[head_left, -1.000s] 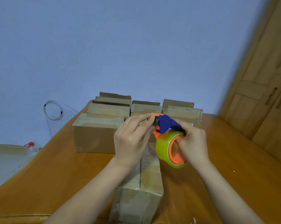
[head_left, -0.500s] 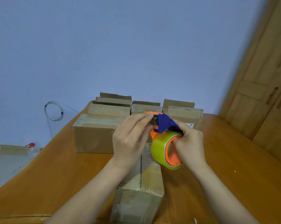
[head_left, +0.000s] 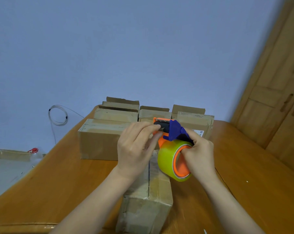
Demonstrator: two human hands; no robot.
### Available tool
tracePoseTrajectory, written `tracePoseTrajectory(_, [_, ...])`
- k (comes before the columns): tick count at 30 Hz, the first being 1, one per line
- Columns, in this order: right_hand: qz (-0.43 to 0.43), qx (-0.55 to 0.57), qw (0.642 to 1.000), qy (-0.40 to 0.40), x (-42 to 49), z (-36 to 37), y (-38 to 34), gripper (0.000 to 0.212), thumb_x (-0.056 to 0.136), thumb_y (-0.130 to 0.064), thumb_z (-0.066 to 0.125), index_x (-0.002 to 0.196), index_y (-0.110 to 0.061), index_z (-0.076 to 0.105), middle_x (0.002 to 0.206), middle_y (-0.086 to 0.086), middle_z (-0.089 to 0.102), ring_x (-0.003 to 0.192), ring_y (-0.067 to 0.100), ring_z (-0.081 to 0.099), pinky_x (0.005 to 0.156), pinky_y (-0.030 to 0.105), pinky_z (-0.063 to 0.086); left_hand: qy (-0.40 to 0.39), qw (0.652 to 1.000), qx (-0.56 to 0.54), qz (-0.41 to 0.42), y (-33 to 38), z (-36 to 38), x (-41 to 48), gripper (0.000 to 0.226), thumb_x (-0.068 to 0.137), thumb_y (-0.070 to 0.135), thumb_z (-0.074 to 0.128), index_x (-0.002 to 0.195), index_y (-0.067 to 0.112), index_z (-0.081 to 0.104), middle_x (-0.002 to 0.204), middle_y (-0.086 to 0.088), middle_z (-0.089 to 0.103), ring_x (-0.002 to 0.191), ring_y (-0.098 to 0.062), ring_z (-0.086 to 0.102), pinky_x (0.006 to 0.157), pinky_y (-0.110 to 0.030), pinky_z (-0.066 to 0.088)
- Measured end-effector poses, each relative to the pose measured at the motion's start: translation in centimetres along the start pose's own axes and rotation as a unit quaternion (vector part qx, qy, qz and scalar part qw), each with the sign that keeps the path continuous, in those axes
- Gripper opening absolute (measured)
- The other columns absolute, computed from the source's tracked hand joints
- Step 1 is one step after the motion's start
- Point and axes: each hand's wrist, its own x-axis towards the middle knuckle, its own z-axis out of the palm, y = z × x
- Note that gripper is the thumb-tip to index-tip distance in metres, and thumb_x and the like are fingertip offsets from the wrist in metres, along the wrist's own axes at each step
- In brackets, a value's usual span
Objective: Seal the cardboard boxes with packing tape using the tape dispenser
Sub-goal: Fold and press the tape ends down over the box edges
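Far out beyond the left hand, a loop of thin wire [head_left: 58, 115] hangs on the blue wall, and a clear bottle [head_left: 34, 150] with a red cap sits lower down, past the worktop's edge; neither has any part in this. The wooden worktop [head_left: 58, 183] carries a closed cardboard box [head_left: 99, 141] just beyond and left of the left hand, with open-flapped boxes [head_left: 120, 114] behind it; parked there, I would say, to wait their turn within reach. The left hand [head_left: 136, 149] is raised off the worktop, forefinger and thumb drawn together in a pinch at the front mouth of the tape dispenser [head_left: 173, 130], by its black roller; my guess is that it is picking up the loose end of the tape, though I cannot tell whether any tape sits between the fingertips. Directly beneath both hands lies the long box [head_left: 159, 191], its centre seam running away from the person, lined up so a strip could be drawn straight along it; its top looks glossy, possibly taped already. The dispenser, orange with a blue handle, seems held clear above the far end of that box; its yellow-green tape roll [head_left: 166, 159] hangs on the underside. The right hand [head_left: 200, 154] is clamped round the handle from the right, fingers curled, steadying the tool so the other hand can work. Past the right hand stands another box [head_left: 195, 122] with a label; further right, a wooden door [head_left: 278, 98].
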Motion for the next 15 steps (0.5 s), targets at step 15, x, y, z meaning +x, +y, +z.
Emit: tracePoseTrajectory(15, [-0.006, -0.055, 0.998, 0.008, 1.0, -1.3, 1.5, 0.055, 0.073, 0.02, 0.056, 0.115, -0.014, 0.069, 0.09, -0.01, 0.065, 0.088, 0.015, 0.061, 0.069, -0.004, 0.036, -0.061, 0.997, -0.003, 0.053, -1.4, -1.7, -1.3, 0.022, 0.088, 0.031, 0.066, 0.1, 0.016, 0.056, 0.086, -0.007, 0.068, 0.088, -0.013, 0.057, 0.08, -0.025, 0.045])
